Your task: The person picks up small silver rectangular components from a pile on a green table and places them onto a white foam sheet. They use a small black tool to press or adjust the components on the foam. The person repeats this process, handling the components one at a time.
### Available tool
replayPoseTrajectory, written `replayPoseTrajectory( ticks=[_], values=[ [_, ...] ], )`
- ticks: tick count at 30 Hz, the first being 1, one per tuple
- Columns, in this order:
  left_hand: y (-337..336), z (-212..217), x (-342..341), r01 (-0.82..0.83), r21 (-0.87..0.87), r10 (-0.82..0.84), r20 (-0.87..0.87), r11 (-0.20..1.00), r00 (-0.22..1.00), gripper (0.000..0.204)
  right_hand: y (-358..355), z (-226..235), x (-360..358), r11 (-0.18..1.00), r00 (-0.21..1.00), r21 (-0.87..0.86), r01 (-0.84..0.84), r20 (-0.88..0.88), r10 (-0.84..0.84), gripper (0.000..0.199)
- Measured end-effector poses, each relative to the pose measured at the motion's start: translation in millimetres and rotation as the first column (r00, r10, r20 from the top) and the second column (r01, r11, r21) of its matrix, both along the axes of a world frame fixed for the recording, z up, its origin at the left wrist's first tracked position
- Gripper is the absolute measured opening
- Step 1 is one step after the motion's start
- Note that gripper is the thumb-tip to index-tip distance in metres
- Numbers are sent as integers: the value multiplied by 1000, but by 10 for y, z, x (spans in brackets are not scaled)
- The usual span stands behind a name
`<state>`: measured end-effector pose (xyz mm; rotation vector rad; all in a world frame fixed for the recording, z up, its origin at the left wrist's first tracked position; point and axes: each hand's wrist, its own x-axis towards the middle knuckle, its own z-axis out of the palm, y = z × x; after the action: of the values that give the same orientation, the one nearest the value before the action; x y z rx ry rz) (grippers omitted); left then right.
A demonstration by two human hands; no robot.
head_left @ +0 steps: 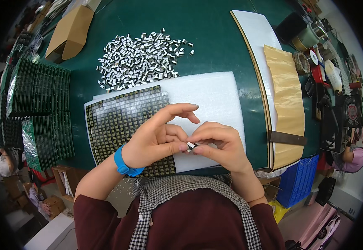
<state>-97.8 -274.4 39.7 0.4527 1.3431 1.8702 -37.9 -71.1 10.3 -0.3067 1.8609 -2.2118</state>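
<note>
Just above the white foam sheet (215, 96), both my hands meet at a small black-and-white block (191, 145). My left hand (158, 139), with a blue band on its wrist, has its thumb against the block and its index finger raised and curved. The thumb and index finger of my right hand (221, 143) pinch the block from the other side. Under my left forearm lies a dark sheet of small square labels (119, 123) in a yellowish grid, on the foam. A heap of similar black-and-white blocks (137, 60) lies beyond it.
Stacks of green circuit boards (40, 89) stand at the left, near an open cardboard box (71, 31). On the right, brown paper (285, 100) lies over white-topped boards with a dark bar (287, 138) across them. A blue crate (298, 181) sits below the table's right edge.
</note>
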Motion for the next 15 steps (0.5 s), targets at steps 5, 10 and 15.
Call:
replayPoseTrajectory(
  ticks=[5,10,15],
  values=[
    [6,-16,7,38,3,-38,57,999,998,63,38,54,-9,989,998,147,-10,-63,20,20],
    [22,-15,59,-5,-75,9,61,997,998,56,0,102,3,944,967,316,98,-253,-16,20],
    [27,-49,75,-56,-97,69,132,994,989,48,-45,54,33,893,910,364,264,-402,-105,23]
  ],
)
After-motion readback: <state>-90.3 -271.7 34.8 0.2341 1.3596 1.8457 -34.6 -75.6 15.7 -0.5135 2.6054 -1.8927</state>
